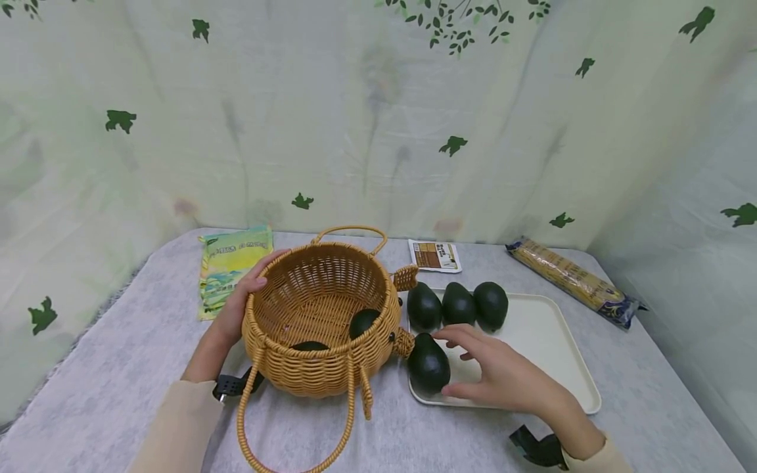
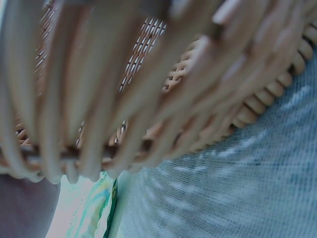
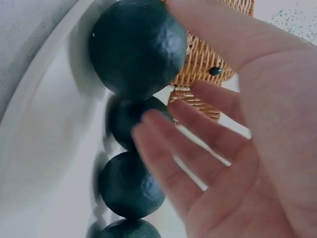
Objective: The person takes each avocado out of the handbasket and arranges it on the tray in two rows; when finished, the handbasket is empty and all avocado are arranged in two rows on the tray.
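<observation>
Avocado (image 1: 428,363) at the tray's (image 1: 550,341) near left corner sits under your right hand (image 1: 503,374), whose grip is wide, fingers spread and not yet closed on it. Your left hand (image 1: 239,299) rests flat against the basket (image 1: 319,315), steadying it. Next, I'd judge, close round the fruit. Grey cloth covers the counter (image 1: 118,381); a leaf-printed curtain (image 1: 355,118) hangs behind.

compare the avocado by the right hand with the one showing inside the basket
The avocado by the right hand lies on the white tray, fully in view; the avocado in the basket sits inside the wicker basket, partly hidden by its rim. The tray one is beside the right hand; the basket one is untouched. Both are dark green.
</observation>
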Action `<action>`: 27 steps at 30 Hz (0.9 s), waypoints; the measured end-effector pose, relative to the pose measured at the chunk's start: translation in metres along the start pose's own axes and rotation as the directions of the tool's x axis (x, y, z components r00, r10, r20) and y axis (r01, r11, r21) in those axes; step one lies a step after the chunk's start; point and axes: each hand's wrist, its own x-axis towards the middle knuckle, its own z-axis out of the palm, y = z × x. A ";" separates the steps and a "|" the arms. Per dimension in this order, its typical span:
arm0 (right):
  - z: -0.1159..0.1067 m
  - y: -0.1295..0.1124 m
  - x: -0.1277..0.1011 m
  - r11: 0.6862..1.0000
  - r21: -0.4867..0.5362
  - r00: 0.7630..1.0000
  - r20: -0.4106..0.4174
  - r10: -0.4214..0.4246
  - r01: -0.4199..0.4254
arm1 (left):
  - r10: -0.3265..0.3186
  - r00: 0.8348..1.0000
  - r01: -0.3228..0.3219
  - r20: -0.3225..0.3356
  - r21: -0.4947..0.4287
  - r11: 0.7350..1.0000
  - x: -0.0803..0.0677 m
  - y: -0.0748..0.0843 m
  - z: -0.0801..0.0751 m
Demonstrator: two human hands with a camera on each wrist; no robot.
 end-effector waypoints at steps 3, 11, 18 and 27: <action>-0.003 -0.003 0.000 0.997 0.032 0.996 -0.068 -0.061 0.063 | 0.004 1.000 -0.004 0.002 -0.004 1.000 0.000 0.000 0.000; -0.010 -0.011 0.011 0.980 0.019 0.959 -0.211 -0.190 0.199 | 0.002 1.000 -0.002 0.007 -0.016 1.000 0.001 -0.001 0.000; -0.013 -0.019 0.025 0.963 -0.005 0.936 -0.235 -0.263 0.270 | 0.004 1.000 -0.004 0.005 -0.015 1.000 0.000 -0.001 -0.001; -0.017 -0.028 0.039 0.950 0.006 0.922 -0.245 -0.301 0.312 | -0.003 1.000 0.003 0.000 -0.016 1.000 0.000 -0.002 0.000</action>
